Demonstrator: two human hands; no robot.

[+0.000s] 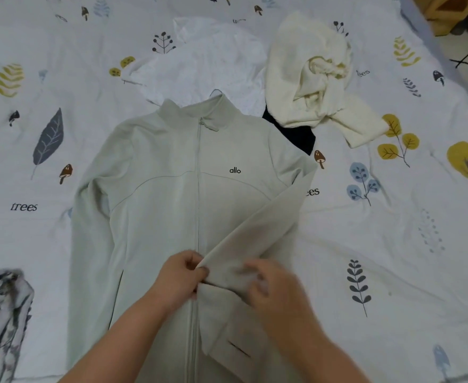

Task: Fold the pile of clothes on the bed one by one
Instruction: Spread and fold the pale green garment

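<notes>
A patterned grey-and-white garment (2, 322) lies crumpled at the bed's near left edge, on a bed sheet (393, 244) printed with leaves, mushrooms and the word "trees". In the middle of the bed a pale green zip jacket (169, 200) lies flat, front up, collar toward the far edge, its left-hand sleeve straight along its side. The other sleeve (257, 233) is folded across the front toward the zip. The left hand (179, 277) pinches the sleeve's cuff end between curled fingers and thumb. Just beside it, the right hand (271, 288) rests over the same cuff with fingers bent on the cloth; it is blurred. Beyond the collar lies a white garment (208, 64), then a black one (290, 134) partly under a crumpled cream garment (318, 78) toward the far right.
</notes>
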